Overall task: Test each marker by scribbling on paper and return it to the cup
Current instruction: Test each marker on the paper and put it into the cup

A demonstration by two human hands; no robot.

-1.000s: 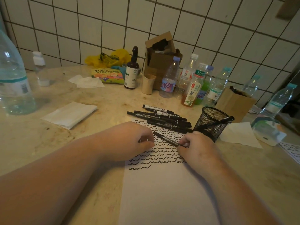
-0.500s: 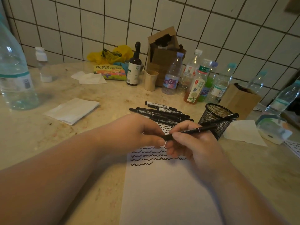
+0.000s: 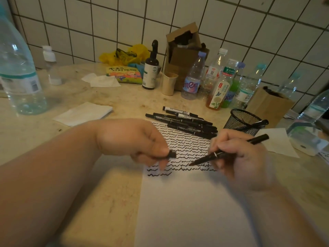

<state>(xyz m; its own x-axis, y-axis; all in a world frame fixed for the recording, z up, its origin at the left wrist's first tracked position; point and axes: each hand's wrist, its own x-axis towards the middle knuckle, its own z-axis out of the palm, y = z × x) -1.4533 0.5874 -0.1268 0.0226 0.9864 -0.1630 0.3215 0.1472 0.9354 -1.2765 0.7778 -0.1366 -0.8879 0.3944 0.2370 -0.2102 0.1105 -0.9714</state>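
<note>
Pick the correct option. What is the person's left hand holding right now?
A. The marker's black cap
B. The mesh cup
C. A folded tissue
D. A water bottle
A: the left hand pinches the small black cap, while the right hand holds the uncapped marker.

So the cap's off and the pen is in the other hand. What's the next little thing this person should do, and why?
Probably lower the marker tip onto the paper and scribble a short line. The left hand pinches the cap, the right hand grips the bare-tipped marker just above the last squiggle row, and blank paper lies below it.
</note>
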